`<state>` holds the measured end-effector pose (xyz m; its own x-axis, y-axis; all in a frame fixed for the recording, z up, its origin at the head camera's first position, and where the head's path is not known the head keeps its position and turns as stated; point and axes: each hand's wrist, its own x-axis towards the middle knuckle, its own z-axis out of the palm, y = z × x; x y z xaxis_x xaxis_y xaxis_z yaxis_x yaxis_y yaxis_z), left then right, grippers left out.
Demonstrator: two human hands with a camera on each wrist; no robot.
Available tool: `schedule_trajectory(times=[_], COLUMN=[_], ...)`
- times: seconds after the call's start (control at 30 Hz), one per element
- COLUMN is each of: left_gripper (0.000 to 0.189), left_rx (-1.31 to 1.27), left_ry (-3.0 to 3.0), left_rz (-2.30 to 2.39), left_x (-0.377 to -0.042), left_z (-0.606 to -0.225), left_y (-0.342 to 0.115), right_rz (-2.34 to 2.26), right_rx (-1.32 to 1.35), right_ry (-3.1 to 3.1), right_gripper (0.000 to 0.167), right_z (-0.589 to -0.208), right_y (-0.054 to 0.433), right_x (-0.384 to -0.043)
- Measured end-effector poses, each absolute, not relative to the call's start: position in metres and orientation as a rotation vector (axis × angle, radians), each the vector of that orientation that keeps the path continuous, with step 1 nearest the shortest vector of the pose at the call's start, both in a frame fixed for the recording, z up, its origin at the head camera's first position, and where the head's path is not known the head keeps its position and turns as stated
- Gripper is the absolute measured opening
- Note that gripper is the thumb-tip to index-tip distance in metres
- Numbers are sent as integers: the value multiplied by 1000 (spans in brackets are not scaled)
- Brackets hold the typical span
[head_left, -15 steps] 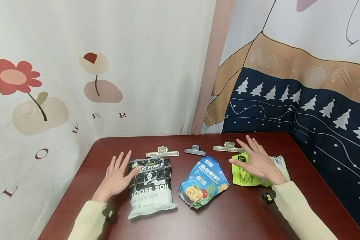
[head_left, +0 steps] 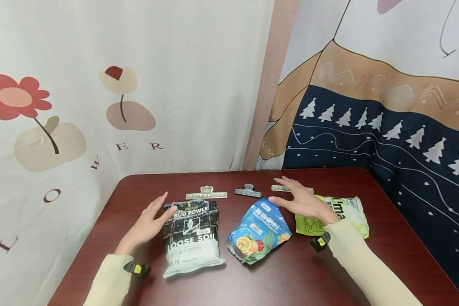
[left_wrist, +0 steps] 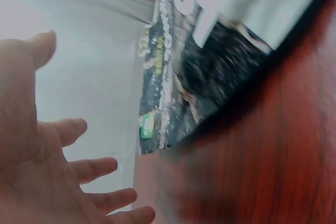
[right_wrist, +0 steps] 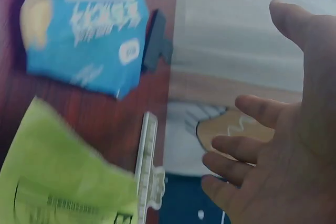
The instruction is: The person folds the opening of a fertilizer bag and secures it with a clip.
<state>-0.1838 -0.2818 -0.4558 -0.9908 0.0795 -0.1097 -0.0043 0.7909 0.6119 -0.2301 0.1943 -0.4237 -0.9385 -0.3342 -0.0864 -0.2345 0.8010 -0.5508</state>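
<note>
Fingers spread and holding nothing, a left hand (head_left: 143, 227) is hovering beside a black-and-white bag (head_left: 193, 242) at left, while a right hand (head_left: 302, 202), likewise spread, is hovering between a blue bag (head_left: 258, 233) and a green bag (head_left: 353, 214) at right. Work is apparently just starting: a dark clip (head_left: 247, 192) and two pale clips (head_left: 206, 195) are lying loose beyond. The first bag is pointing its dark end far, lengthwise near-to-far; the blue is slanting far-right; the green is lying left-to-right.
</note>
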Motion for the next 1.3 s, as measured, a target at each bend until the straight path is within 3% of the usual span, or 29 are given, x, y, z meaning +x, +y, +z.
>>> schedule_trajectory(times=[0.6, 1.13, 1.3], left_gripper=[86, 86, 75], left_rx=[-150, -204, -213], left_ry=[2585, 2230, 2137], left_rz=[1342, 1645, 1656], left_x=[-196, -212, -215], left_z=[-455, -463, -465], left_y=[-296, -327, -333], right_rz=[-958, -1243, -1267], right_rx=[-687, -471, -421], right_ry=[2492, 2141, 2059], right_gripper=[68, 54, 50], right_z=[-414, -419, -428], right_y=[116, 67, 51], right_x=[-249, -275, -280])
